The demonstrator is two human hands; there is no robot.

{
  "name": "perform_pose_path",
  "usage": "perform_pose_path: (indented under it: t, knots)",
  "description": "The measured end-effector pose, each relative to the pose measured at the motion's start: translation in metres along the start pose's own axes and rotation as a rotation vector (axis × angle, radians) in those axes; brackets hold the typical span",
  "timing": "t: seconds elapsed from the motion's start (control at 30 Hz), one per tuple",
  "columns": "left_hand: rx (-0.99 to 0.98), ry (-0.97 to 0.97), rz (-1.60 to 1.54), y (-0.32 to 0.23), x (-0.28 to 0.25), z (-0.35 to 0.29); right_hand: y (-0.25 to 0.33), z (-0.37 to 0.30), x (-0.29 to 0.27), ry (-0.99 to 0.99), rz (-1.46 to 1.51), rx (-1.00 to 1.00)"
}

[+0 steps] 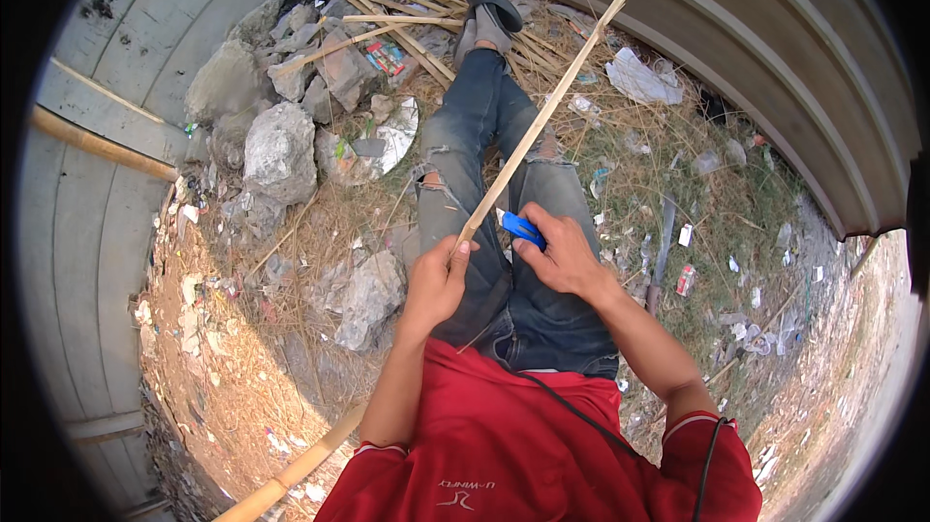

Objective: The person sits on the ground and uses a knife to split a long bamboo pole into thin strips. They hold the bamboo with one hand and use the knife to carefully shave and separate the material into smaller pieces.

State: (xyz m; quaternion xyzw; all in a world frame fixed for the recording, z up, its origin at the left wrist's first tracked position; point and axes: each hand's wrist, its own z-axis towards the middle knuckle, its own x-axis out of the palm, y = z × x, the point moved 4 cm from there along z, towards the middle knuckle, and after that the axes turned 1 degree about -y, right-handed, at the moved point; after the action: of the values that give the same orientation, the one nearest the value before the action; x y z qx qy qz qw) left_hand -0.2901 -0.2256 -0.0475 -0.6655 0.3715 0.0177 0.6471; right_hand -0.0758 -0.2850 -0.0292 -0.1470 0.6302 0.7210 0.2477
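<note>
A long pale strip of split bamboo (547,115) slants up and to the right across my outstretched legs. My left hand (438,280) is closed round its near end, thumb on top. In my right hand (559,253) is a blue utility knife (521,229), gripped with its tip pointing left toward the strip. The tip is close to the strip, a little above my left hand; whether it touches cannot be made out. My jeans (465,154) lie under both hands, torn at the knees.
Split bamboo strips (421,14) lie piled around my feet. Large grey rocks (281,152) stand to the left. A machete-like blade (665,241) rests on the grass at right. Metal sheet walls (107,67) enclose both sides. A bamboo pole (291,478) lies at lower left.
</note>
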Motion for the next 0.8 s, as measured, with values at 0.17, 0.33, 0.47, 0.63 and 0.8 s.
perform_pose_path:
  t: [0.17,0.33,0.47,0.63,0.8]
  knots:
    - [0.011,-0.058,0.068,-0.019,-0.004,0.001,0.027,0.012,0.026,0.172,-0.216,0.162]
    - [-0.012,-0.049,0.155,-0.023,-0.007,-0.001,0.012,0.015,0.043,0.129,-0.352,0.116]
    - [0.000,-0.069,0.270,-0.023,-0.007,-0.003,0.000,0.025,0.043,0.127,-0.503,0.037]
    - [0.012,-0.044,0.336,-0.024,-0.014,-0.014,-0.025,0.053,0.018,0.020,-0.544,0.019]
    - [-0.014,-0.056,0.405,-0.009,-0.019,-0.022,-0.028,0.063,0.021,0.003,-0.564,-0.042]
